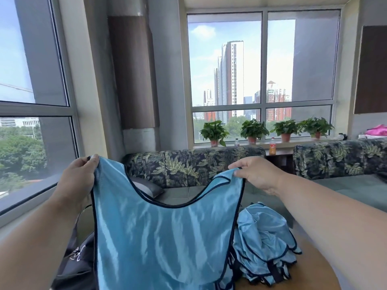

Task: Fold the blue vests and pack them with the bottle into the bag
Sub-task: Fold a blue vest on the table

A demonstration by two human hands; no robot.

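Holding up a blue vest w/ both hands, head view: left hand pinches the left shoulder strap at its top, thumb and fingers curled on the fabric; right hand pinches the right shoulder strap the same way. Vest hangs spread between them, front facing the camera, shiny light-blue w/ dark navy trim round neck and armholes, bottom hem cut off by the frame edge.

Pile of more blue vests lies crumpled just right of the held one, on a brown wooden tabletop, unfolded. Black bag sits low left, partly hidden behind the held vest and left forearm; can't tell if it's open.

Orange-drink bottle stands upright on the ledge by the window, well apart from the hands, betw. two leaf-print sofa backs. Small clear bottle stands further left on the sill, near four potted plants. Grey cushion lies on the sofa seat behind the vest's neckline. Pink cloth far right. Tall buildings show thru the window.
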